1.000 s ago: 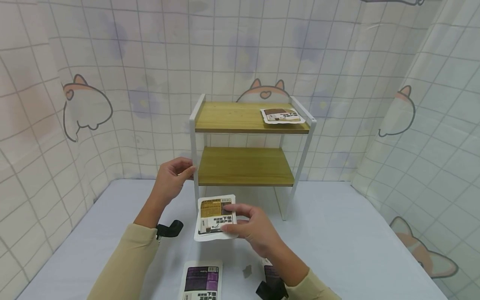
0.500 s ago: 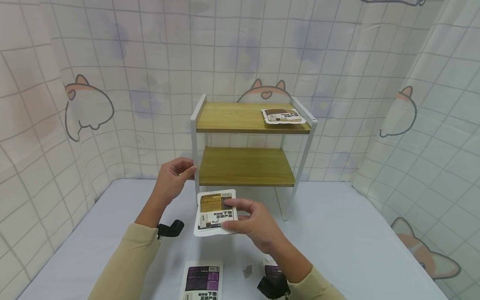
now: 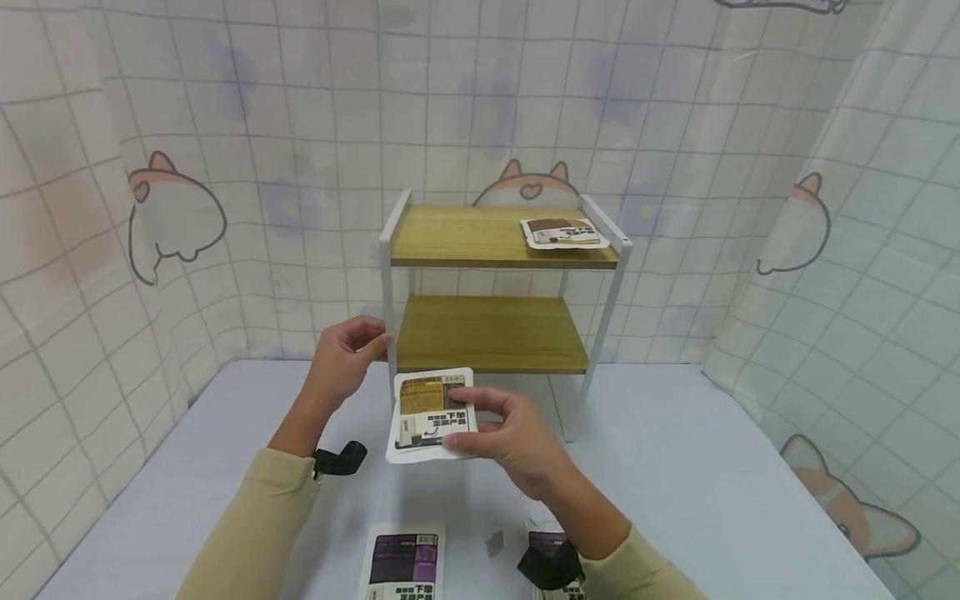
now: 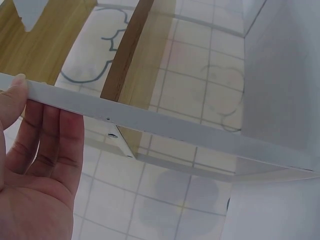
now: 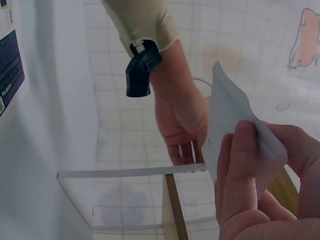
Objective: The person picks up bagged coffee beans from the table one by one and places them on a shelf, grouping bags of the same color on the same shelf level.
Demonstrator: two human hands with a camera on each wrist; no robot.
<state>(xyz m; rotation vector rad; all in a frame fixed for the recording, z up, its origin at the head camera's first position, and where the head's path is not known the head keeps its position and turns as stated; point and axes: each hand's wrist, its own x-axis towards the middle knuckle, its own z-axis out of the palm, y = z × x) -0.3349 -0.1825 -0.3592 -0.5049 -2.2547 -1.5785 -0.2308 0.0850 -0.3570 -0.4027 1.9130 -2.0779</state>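
A two-tier shelf rack with wooden boards (image 3: 487, 329) and a white frame stands on the white table. My left hand (image 3: 337, 358) holds the rack's left upright (image 4: 150, 122), thumb on one side and fingers on the other in the left wrist view. My right hand (image 3: 517, 433) pinches a flat white packet with a yellow and black label (image 3: 423, 412) by its right edge. The packet hangs in front of the lower board, above the table. In the right wrist view its plain white back (image 5: 235, 105) shows between thumb and fingers.
Another flat packet with a brown label (image 3: 566, 233) lies at the right of the top board. Nearer me lies a purple-labelled packet (image 3: 405, 560). One more purple-labelled packet (image 3: 546, 542) is partly hidden by my right wrist strap. A small grey patch (image 3: 495, 543) shows between them.
My right hand has lifted the yellow-labelled packet a little and moved it forward, closer to the lower board. My left hand keeps its place on the upright.
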